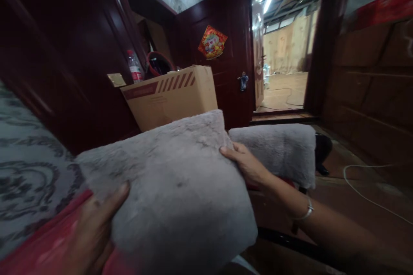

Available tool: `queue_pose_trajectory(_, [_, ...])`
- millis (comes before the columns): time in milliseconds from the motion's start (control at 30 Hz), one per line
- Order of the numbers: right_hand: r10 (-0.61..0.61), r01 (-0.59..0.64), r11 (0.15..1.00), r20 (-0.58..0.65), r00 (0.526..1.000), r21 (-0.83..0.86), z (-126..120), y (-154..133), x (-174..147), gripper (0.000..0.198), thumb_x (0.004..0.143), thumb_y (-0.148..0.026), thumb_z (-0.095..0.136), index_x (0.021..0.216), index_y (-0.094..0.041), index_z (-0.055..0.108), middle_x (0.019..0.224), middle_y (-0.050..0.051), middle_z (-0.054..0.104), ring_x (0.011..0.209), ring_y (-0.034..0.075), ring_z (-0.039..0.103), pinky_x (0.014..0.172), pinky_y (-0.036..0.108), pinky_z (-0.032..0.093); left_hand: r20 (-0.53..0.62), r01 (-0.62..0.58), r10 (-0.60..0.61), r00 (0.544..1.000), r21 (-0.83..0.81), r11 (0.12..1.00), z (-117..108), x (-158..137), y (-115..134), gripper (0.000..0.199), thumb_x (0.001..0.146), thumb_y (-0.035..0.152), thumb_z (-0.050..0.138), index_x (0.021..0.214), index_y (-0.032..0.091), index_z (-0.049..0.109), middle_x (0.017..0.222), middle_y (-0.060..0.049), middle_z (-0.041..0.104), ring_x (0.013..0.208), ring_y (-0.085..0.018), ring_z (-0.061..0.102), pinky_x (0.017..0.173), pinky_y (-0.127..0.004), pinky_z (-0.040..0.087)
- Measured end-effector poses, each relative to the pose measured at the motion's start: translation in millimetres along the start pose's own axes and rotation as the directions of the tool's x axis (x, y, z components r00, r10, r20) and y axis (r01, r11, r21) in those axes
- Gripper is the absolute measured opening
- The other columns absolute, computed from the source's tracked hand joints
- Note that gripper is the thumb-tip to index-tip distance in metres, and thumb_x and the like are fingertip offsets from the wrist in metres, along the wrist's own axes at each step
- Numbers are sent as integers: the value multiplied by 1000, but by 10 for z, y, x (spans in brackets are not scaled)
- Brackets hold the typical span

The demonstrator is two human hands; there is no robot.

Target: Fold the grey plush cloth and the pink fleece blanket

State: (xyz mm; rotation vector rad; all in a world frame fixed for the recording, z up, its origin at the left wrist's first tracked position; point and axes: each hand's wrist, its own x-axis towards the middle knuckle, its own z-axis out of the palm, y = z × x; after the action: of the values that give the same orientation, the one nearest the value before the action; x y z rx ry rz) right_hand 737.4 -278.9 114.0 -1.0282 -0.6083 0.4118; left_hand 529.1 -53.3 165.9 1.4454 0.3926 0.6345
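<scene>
Rectangular grey plush fabric (180, 193): near centre | Left hand (92, 230): grasping left edge | Right hand (244, 161): grasping far-right edge | Reason: opposed grips likely keep it spread

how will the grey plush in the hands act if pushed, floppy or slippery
The plush probably bends rather than staying rigid: its surface looks curved and uneven between left hand and right hand. Likely not very slippery, given the fuzzy nap.

Grey plush cloth (180, 180), perhaps folded, is held up, its top edge slanting.
</scene>
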Motion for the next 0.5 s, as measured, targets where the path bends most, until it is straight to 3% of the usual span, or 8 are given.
queue_pose_trajectory(100, [10,-11,999,-18,1000,-53,-80,-197,85,57,65,-58,84,100,-16,68,87,7,70,75,19,62,70,30,50,-52,-5,0,999,-85,996,155,211,129,44,61,34,90,100,22,74,93,-5,80,92,-31,75,65,-31,63])
queue_pose_trajectory(200, [-45,51,994,67,997,-99,-113,-299,164,71,56,-62,87,111,-21,67,98,7,71,91,24,65,81,36,53,-50,-52,44,998,-169,984,197,438,255,37,62,29,89,95,19,75,82,-6,79,89,-30,76,70,-31,64])
queue_pose_trajectory(333, [153,-140,987,207,966,-77,-115,8,77,73,56,-51,91,118,-22,66,104,8,72,100,29,66,89,43,54,-63,-9,-4,998,-203,979,111,581,239,29,68,26,85,92,14,75,77,-8,77,88,-29,76,74,-32,63])
queue_pose_trajectory(500, [254,-258,966,181,950,0,-48,417,-23,60,63,-40,88,115,-20,67,101,9,73,94,29,69,89,44,54,-62,141,-156,986,-206,968,-57,541,54,25,71,18,80,93,10,74,78,-10,77,72,-24,75,66,-29,62])
